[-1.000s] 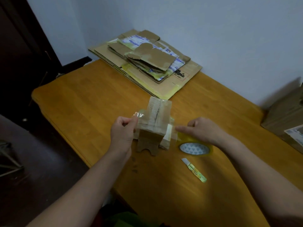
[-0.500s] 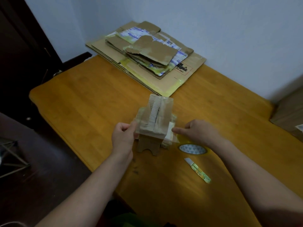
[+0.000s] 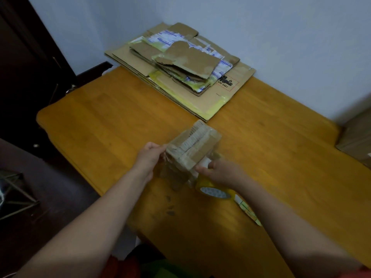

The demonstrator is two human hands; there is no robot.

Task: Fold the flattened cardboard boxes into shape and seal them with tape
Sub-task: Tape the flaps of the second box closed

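Only legible print: a "UN 3481" label (image 3: 225, 84) on the bottom sheet of the flattened cardboard stack (image 3: 208, 106) at the far edge of the table (image 3: 100, 121). Tilted and taped over, the small box (image 3: 193, 148) sits between both hands near the front edge. Fingers of the left hand (image 3: 149, 159) curl onto its left side; the right hand (image 3: 222, 172) pinches its near-right corner, just above the yellow tape roll (image 3: 215, 192).

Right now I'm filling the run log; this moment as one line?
step: taping small box | left hand: grips box side | right hand: pinches box corner | tape roll: on table | flattened boxes: stacked by wall
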